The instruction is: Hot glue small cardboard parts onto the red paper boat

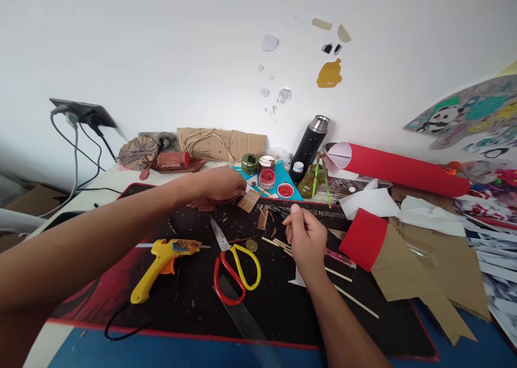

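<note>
My left hand (pixel 226 184) reaches across the back of the mat. Its fingers are curled closed, and the back of the hand hides what they may hold. At its fingertips is a small printed piece of cardboard (pixel 249 200); whether the two touch is unclear. In front and to the right, my right hand (pixel 306 240) is closed around a thin dark tool (pixel 278 210), whose tip points left. Between the hands lies another small brown cardboard piece (pixel 262 220). Several wooden sticks (pixel 355 300) run beneath my right hand. Scissors (pixel 224 244) with red and yellow handles lie open.
A yellow glue gun (pixel 163 257) lies left, its cord trailing forward. Open paint jars (pixel 266 178) stand behind the hands, beside a black thermos (pixel 309 141). A clear ruler (pixel 246 319) lies in front. Red-and-brown cardboard (pixel 375 244) and a red roll (pixel 407 166) occupy the right.
</note>
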